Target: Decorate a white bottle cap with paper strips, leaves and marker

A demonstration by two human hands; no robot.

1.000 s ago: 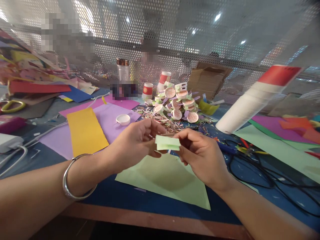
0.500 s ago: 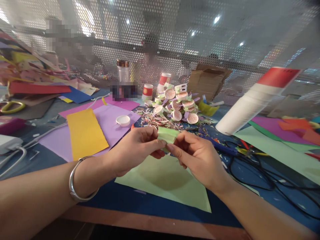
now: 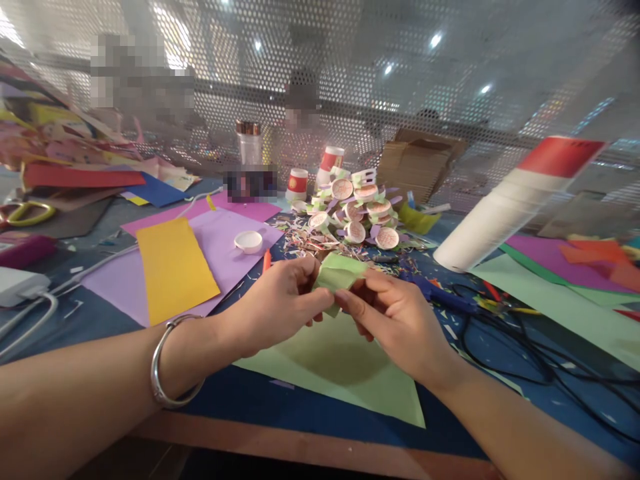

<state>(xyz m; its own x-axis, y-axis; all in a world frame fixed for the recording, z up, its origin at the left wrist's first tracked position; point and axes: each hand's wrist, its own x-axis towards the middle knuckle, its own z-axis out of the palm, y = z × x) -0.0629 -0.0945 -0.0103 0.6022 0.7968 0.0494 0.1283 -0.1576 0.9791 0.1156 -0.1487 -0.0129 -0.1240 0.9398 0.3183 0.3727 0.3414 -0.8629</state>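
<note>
We see the left hand (image 3: pixel 283 300) and right hand (image 3: pixel 397 310) both pinching a folded light-green paper piece (image 3: pixel 343 268) between thumbs and fingers, raised over a flat, smooth pale-green sheet (image 3: pixel 350 380) on the blue tabletop (image 3: pixel 235 393). Just beyond the hands we get crinkly paper shreds (image 3: pixel 295 235), then a heap of round cut cup bases (image 3: pixel 356 231) with green and purple paper strips. Right side is crowded: looped black cable (image 3: pixel 500 365), a blue-bodied tool (image 3: pixel 447 297) partly behind the right hand, a leaning tube-like stack of white paper cups (image 3: pixel 500 212) topped red. Left, we note a matte yellow rectangle (image 3: pixel 175 267) on a lilac sheet (image 3: pixel 117 293), with a shallow round white cup piece (image 3: pixel 249 241) nearby. Behind: creased brown cardboard (image 3: pixel 420 163), perforated screen (image 3: pixel 350 60).
</note>
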